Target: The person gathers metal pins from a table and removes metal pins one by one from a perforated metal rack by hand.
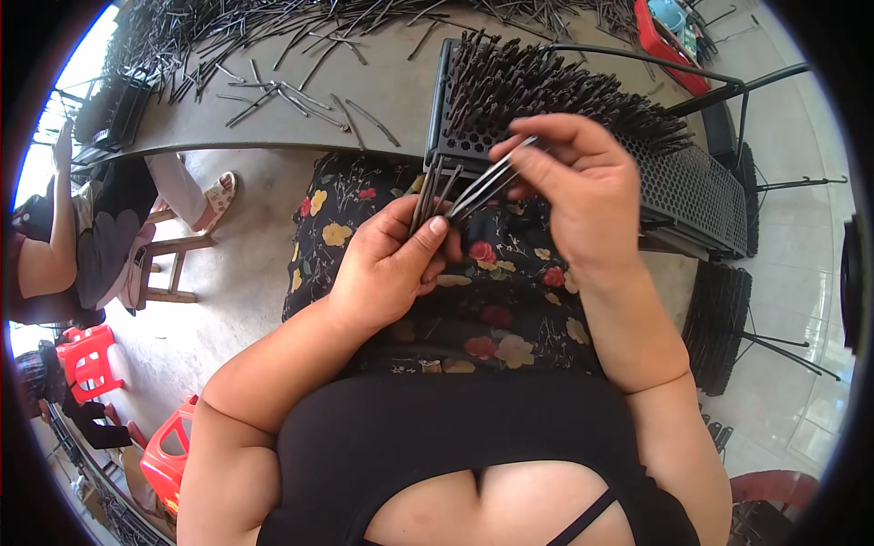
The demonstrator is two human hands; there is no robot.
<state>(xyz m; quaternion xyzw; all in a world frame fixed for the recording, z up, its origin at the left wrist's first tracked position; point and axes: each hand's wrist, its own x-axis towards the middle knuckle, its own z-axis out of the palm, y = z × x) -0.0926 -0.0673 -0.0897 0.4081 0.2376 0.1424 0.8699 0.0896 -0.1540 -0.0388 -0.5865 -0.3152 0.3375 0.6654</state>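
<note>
My left hand (382, 259) is closed round a small bundle of thin dark rods (428, 196), which point up and away from me. Their exact kind cannot be made out. With thumb and fingers, my right hand (587, 187) pinches the far ends of a few shiny rods (487, 187) that slant across from the left hand. Just beyond the right hand is a black perforated rack (674, 187), its holes packed on the left part with many upright dark rods (537, 86). Both hands are above my dark floral-patterned cloth (496, 300).
Loose rods (282, 96) lie scattered on the table (391, 109), with a larger heap (209, 41) behind. A red tray (669, 50) is at the far right. Another person (64, 218) sits at left near a wooden stool (173, 264). Red plastic stools (168, 455) stand at lower left.
</note>
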